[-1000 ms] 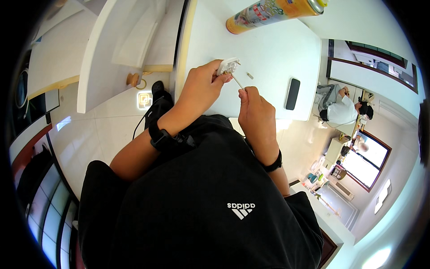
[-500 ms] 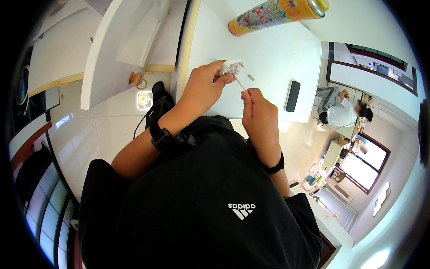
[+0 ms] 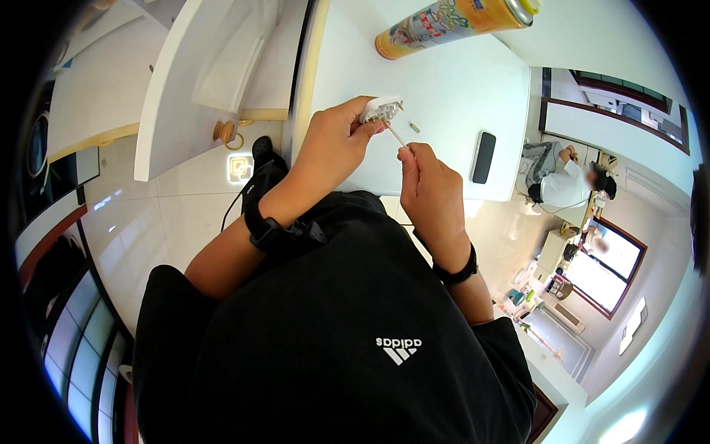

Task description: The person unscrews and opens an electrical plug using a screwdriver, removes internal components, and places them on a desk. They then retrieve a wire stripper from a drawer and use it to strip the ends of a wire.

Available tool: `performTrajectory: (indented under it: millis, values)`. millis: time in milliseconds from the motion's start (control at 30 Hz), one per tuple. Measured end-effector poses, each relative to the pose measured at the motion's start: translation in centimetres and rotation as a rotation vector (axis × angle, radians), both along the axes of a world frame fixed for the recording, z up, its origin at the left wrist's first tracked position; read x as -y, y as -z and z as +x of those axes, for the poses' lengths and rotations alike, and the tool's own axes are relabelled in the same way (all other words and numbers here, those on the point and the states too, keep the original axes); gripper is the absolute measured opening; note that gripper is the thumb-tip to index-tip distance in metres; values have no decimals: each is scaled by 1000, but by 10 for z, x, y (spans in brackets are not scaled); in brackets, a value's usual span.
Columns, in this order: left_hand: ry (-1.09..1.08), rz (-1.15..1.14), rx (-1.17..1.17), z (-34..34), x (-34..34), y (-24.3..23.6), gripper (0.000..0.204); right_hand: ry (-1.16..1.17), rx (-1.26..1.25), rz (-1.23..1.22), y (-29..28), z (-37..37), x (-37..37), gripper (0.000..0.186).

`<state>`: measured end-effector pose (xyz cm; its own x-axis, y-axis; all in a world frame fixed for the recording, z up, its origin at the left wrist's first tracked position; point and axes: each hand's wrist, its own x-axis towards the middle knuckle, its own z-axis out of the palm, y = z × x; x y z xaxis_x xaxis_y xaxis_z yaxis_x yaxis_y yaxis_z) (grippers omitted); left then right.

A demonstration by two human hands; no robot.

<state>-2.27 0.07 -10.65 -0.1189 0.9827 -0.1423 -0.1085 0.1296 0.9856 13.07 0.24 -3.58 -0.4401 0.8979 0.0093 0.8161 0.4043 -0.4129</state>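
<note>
In my left hand [image 3: 342,135] I hold a small white electrical plug [image 3: 379,109], pinched between thumb and fingers above the white tabletop. Its inner side shows, with metal parts inside and a prong at its right end. My right hand [image 3: 433,181] is closed on a screwdriver [image 3: 396,135]; its handle is hidden in my fingers. The thin shaft slants up to the left, and its tip meets the plug near my left thumb. Just right of the plug, a small metal pin [image 3: 414,127] lies on the table.
A dark-screened phone [image 3: 484,157] lies near the right edge of the white table [image 3: 444,89]. At the far side is a yellow-orange spray can [image 3: 455,28]. A white cabinet door [image 3: 174,96] stands open on the left. Another person [image 3: 566,181] sits farther off at right.
The plug has tilted slightly in my left hand. My right hand and forearm have shifted a little, with the screwdriver still at the plug.
</note>
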Motion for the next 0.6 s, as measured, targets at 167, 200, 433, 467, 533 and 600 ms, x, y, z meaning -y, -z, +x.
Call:
performTrajectory:
  millis: [167, 200, 433, 467, 533, 600]
  values:
    - [100, -93, -17, -4, 0, -12, 23, 84, -129, -114, -6, -4, 1, 12]
    - [96, -90, -13, -4, 0, -11, 23, 99, -147, -135, -9, -6, 1, 12]
    - [123, -90, -13, -3, -1, -12, 24, 176, -149, -248, -13, -5, -1, 16]
    - [127, -89, -1, -3, -1, -12, 24, 173, -154, -230, -13, -6, 0, 15]
    - [138, -51, 45, -9, -7, -12, 24, 146, -154, -140, -12, -9, -3, 14]
    - [118, 1, 107, -16, -13, -15, 24, 82, -133, -9, -6, -7, -12, 13]
